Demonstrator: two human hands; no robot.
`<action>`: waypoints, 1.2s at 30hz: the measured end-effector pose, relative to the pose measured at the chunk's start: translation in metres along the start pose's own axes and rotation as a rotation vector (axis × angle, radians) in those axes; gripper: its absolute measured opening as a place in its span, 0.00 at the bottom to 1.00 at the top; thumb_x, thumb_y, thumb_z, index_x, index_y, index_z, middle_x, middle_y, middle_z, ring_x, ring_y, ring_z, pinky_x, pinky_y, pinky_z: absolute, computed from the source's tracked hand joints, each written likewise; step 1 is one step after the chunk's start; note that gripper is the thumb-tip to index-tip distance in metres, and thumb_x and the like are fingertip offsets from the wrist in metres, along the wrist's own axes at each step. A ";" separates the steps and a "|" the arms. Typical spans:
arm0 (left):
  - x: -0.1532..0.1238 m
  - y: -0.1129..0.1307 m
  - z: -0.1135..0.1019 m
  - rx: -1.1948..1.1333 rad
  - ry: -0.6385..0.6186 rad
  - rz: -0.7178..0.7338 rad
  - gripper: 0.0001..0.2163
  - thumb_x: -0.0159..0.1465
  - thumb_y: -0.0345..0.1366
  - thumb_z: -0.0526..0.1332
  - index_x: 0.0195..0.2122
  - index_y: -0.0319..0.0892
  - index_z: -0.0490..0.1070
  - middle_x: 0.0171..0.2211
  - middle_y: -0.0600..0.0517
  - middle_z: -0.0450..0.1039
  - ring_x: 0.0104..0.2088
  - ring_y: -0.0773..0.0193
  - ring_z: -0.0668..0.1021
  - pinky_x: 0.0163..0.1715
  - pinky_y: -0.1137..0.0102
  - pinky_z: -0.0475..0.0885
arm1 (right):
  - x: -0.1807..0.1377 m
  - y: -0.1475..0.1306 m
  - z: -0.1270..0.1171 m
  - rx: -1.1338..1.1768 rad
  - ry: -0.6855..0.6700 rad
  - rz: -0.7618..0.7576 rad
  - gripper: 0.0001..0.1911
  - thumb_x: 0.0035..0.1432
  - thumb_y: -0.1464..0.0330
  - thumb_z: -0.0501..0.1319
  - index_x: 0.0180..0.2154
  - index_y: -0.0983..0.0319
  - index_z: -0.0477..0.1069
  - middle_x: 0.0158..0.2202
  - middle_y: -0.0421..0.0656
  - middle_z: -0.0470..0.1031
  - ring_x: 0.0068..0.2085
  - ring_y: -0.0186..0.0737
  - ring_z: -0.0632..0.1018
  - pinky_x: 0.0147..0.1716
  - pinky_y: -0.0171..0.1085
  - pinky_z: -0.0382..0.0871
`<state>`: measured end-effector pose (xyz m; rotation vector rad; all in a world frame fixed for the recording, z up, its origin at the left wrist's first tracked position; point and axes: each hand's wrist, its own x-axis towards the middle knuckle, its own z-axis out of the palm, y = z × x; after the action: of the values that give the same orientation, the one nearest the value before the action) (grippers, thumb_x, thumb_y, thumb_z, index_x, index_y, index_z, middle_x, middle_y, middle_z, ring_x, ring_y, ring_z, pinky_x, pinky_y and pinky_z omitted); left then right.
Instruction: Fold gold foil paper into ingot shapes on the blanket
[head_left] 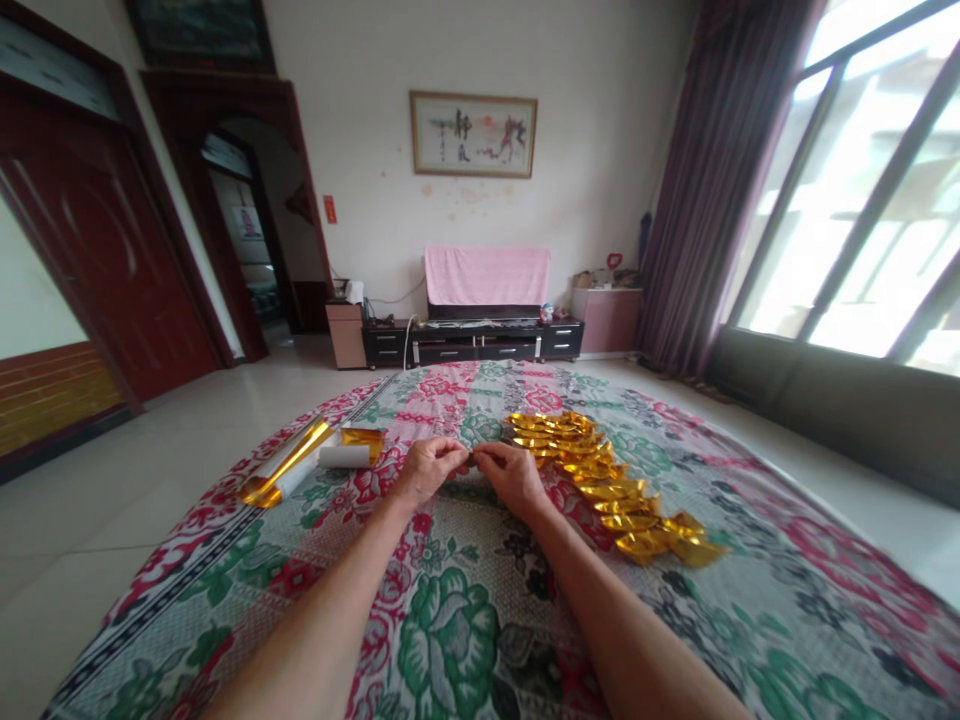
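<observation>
My left hand (pixel 429 470) and my right hand (pixel 516 476) meet over the middle of the cloth, fingertips almost touching. Both are closed in a pinch on a small folded piece of gold foil paper (pixel 471 460), which looks dark and is mostly covered by the fingers. Just right of my right hand, several shiny gold paper ingots (pixel 626 491) lie in a long overlapping row that curves toward me. To the left of my left hand are curled gold foil sheets (pixel 296 462) with white backs, lying loose in a small pile.
A round table under a flowered cloth (pixel 450 640) in red, green and grey spreads before me. Beyond it stands a low black cabinet (pixel 480 350) with a pink cloth (pixel 487 275) draped above. A curtained window is on the right, doors on the left.
</observation>
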<state>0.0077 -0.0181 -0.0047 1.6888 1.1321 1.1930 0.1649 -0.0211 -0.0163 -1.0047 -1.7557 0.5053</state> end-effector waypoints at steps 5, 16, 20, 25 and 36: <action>0.000 -0.001 -0.002 -0.044 0.032 -0.011 0.09 0.53 0.39 0.60 0.29 0.38 0.72 0.22 0.52 0.75 0.24 0.67 0.75 0.23 0.76 0.68 | 0.002 0.005 -0.001 0.175 0.004 0.115 0.12 0.50 0.65 0.56 0.33 0.65 0.74 0.25 0.40 0.75 0.27 0.34 0.73 0.28 0.31 0.67; 0.001 -0.003 -0.002 -0.101 0.035 -0.033 0.10 0.52 0.39 0.61 0.30 0.37 0.74 0.24 0.51 0.76 0.25 0.67 0.76 0.26 0.75 0.69 | 0.001 -0.002 -0.010 0.240 -0.061 0.129 0.14 0.52 0.64 0.55 0.34 0.63 0.75 0.26 0.41 0.76 0.27 0.33 0.73 0.27 0.30 0.67; 0.002 -0.004 -0.003 -0.170 0.061 -0.081 0.11 0.51 0.38 0.62 0.33 0.37 0.74 0.25 0.50 0.77 0.26 0.65 0.77 0.27 0.74 0.70 | 0.001 -0.001 -0.009 0.295 -0.084 0.179 0.16 0.53 0.63 0.53 0.38 0.64 0.74 0.28 0.42 0.77 0.29 0.34 0.75 0.29 0.32 0.68; 0.002 -0.004 -0.002 -0.201 0.060 -0.111 0.12 0.51 0.38 0.62 0.34 0.37 0.74 0.26 0.49 0.77 0.29 0.64 0.78 0.29 0.73 0.71 | 0.001 0.000 -0.007 0.357 -0.079 0.195 0.16 0.53 0.62 0.54 0.38 0.63 0.74 0.30 0.43 0.78 0.32 0.36 0.76 0.30 0.33 0.70; 0.000 -0.001 -0.003 -0.280 0.016 -0.152 0.15 0.51 0.39 0.61 0.38 0.36 0.72 0.27 0.49 0.77 0.30 0.62 0.79 0.28 0.73 0.71 | 0.001 0.002 -0.006 0.423 -0.065 0.205 0.16 0.53 0.62 0.54 0.38 0.63 0.73 0.31 0.44 0.78 0.34 0.39 0.78 0.30 0.35 0.71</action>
<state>0.0051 -0.0175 -0.0047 1.3609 1.0299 1.2081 0.1710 -0.0200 -0.0146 -0.8729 -1.5193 1.0019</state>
